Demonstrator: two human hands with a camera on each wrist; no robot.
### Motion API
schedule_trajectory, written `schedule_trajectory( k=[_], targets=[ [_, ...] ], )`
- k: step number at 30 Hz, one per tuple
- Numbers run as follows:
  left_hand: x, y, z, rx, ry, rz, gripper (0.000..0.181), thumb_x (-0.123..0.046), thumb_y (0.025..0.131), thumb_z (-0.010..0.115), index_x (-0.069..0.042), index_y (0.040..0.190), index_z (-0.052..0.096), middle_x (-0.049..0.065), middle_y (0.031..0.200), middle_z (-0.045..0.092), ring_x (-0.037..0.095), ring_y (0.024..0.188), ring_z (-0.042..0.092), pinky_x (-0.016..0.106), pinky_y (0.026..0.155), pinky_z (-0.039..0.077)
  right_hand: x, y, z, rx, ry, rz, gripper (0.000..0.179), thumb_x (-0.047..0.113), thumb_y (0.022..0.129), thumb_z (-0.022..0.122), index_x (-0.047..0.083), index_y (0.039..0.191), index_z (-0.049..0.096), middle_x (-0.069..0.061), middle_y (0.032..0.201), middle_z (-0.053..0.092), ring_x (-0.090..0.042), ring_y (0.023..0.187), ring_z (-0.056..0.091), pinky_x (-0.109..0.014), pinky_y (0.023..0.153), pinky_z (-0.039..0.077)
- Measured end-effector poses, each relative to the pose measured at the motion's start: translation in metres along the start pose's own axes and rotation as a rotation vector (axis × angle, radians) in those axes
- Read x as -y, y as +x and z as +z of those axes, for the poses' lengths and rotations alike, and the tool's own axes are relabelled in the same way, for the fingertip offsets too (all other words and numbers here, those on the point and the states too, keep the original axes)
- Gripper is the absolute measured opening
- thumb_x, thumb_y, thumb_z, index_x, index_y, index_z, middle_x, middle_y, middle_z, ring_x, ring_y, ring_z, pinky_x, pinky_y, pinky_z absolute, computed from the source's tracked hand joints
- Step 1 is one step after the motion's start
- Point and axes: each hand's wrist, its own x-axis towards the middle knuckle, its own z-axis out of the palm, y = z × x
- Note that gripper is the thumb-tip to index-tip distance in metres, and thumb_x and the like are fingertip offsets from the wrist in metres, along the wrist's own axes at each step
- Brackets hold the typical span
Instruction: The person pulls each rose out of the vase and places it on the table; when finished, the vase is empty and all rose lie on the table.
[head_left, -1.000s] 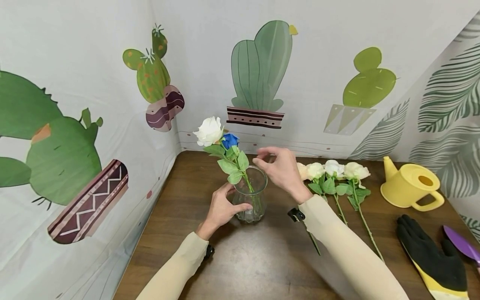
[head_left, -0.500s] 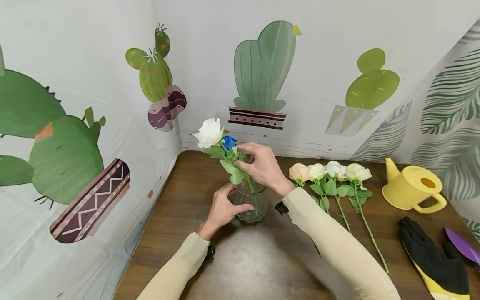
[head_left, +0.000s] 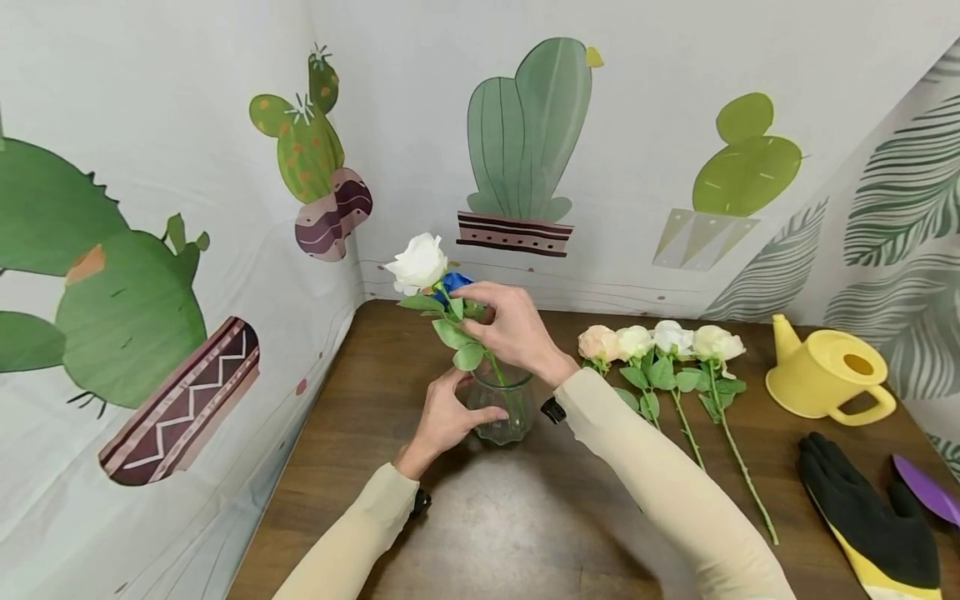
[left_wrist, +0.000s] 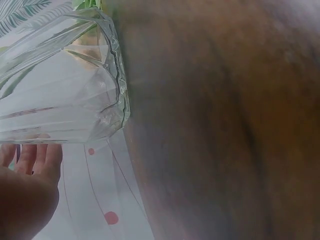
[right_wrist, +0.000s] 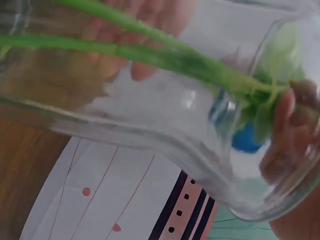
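A clear glass vase stands on the brown table, gripped at its left side by my left hand, thumb in front and fingers behind. Two roses rise from it and lean left: a white rose and, partly covered by my fingers, a blue rose. Above the rim, my right hand pinches the blue rose just below its bloom, among the green leaves. Through the glass in the right wrist view, two green stems run inside the vase toward the blue bloom.
Several pale roses lie in a row on the table at right, stems toward the front. Farther right are a yellow watering can, a black and yellow glove and a purple trowel. A patterned cloth hangs behind.
My right hand has come left from beside the vase to the blue rose and taken hold of it. The blue bloom has shifted slightly left. My left hand stays on the vase.
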Motion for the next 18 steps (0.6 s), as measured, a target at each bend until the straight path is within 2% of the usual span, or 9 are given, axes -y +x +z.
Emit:
schedule_trajectory(
  k=[6, 12, 18],
  targets=[
    [0.001, -0.0001, 0.0009, -0.007, 0.009, -0.004, 0.084, -0.02, 0.073, 0.104, -0.009, 0.147, 0.067, 0.013, 0.142, 0.074, 0.031, 0.129, 0.073, 0.045, 0.109, 0.064, 0.0007, 0.0018, 0.0008, 0.001, -0.01, 0.005, 0.029, 0.006, 0.096, 0.078, 0.005, 0.125, 0.081, -0.011, 0.121, 0.082, -0.012, 0.064, 0.063, -0.022, 0.064, 0.05],
    [0.0003, -0.0001, 0.0004, -0.002, 0.006, -0.007, 0.08, -0.02, 0.074, 0.104, -0.011, 0.146, 0.068, 0.011, 0.14, 0.075, 0.03, 0.129, 0.073, 0.045, 0.11, 0.063, -0.001, -0.0002, 0.0007, -0.027, 0.004, 0.023, 0.023, 0.009, 0.098, 0.079, 0.002, 0.12, 0.083, -0.012, 0.106, 0.084, -0.016, 0.068, 0.065, -0.022, 0.063, 0.048],
    [-0.0009, -0.0001, -0.0005, 0.007, -0.002, -0.008, 0.079, -0.023, 0.076, 0.103, -0.014, 0.146, 0.068, 0.009, 0.14, 0.075, 0.03, 0.128, 0.073, 0.049, 0.11, 0.063, -0.0003, -0.0035, -0.0014, -0.068, -0.013, 0.02, 0.019, 0.006, 0.098, 0.077, 0.003, 0.115, 0.085, -0.011, 0.102, 0.083, -0.018, 0.069, 0.066, -0.025, 0.064, 0.051]
  ],
)
